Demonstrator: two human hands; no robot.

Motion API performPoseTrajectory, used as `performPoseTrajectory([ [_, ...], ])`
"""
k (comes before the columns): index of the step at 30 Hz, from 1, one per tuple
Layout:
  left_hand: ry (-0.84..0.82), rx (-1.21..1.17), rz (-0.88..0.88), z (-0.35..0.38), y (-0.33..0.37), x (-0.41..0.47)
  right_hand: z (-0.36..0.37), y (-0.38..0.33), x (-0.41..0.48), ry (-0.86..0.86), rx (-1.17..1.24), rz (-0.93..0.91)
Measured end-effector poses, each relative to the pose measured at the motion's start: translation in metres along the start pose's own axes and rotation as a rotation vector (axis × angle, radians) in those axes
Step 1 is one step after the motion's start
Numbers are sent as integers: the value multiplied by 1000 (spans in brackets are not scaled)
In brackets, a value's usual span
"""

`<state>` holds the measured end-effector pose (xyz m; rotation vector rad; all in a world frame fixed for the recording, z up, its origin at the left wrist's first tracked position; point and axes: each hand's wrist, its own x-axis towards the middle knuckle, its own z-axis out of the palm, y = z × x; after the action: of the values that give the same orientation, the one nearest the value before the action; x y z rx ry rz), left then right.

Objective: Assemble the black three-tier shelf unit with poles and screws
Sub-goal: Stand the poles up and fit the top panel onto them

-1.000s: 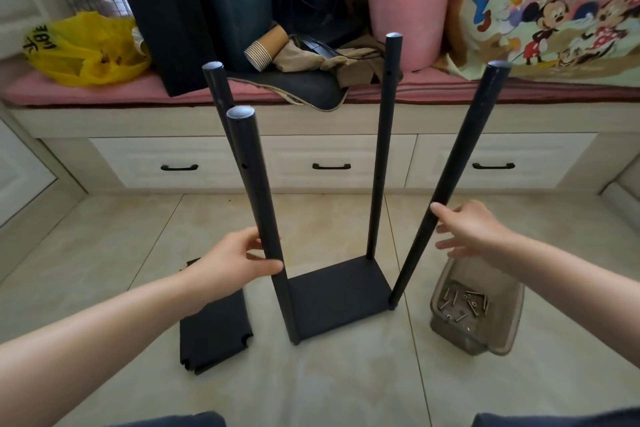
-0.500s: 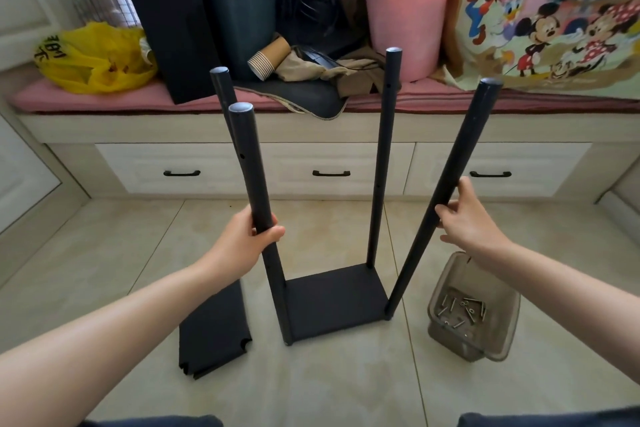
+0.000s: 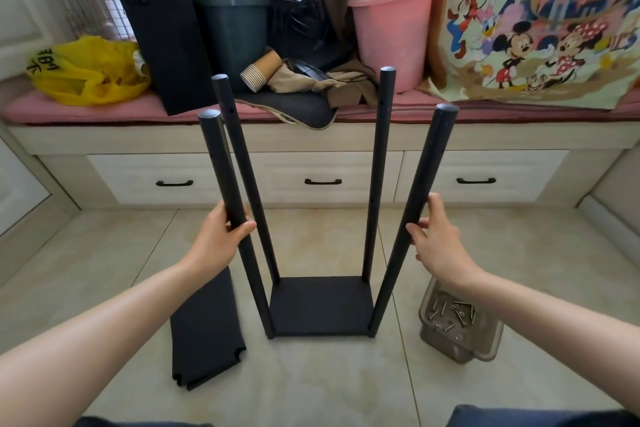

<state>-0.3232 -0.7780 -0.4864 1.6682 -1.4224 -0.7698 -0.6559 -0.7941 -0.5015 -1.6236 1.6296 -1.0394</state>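
Gripping front poles (image 3: 427, 163) — left hand (image 3: 216, 243), right hand (image 3: 437, 243)

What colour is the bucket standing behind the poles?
The bucket is pink; the head view shows it best.

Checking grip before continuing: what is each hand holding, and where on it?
Left hand grips the near-left pole about midway up; right hand grips the near-right pole likewise.

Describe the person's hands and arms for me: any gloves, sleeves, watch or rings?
No gloves: the left hand and right hand are bare. No ring, watch or band shows on the fingers or wrists in view. The left forearm and right forearm are uncovered right to the picture's edge, so no sleeve shows. No markings on them.
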Motion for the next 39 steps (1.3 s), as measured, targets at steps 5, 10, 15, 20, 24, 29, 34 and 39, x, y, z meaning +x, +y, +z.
performPoseTrajectory([
  [5,-11,23,17,1,-1,-5,11,-5,6,8,-89,-7],
  [10,-44,40,28,5,-1,-6,17,-9,10,-19,-177,2],
  [15,-68,44,31,7,-2,0,25,-13,11,-41,-214,-2],
  [20,-70,39,43,9,-6,4,33,-17,14,-53,-219,-19],
  [24,-70,48,51,6,-11,5,33,-18,13,-43,-211,-24],
  [29,-114,98,51,-7,-20,7,24,-15,5,-34,-166,10],
  [34,-110,124,45,-9,-25,4,20,-13,1,-65,-191,101],
  [39,-135,147,-13,-14,-27,1,37,-7,-6,-217,-269,334],
])
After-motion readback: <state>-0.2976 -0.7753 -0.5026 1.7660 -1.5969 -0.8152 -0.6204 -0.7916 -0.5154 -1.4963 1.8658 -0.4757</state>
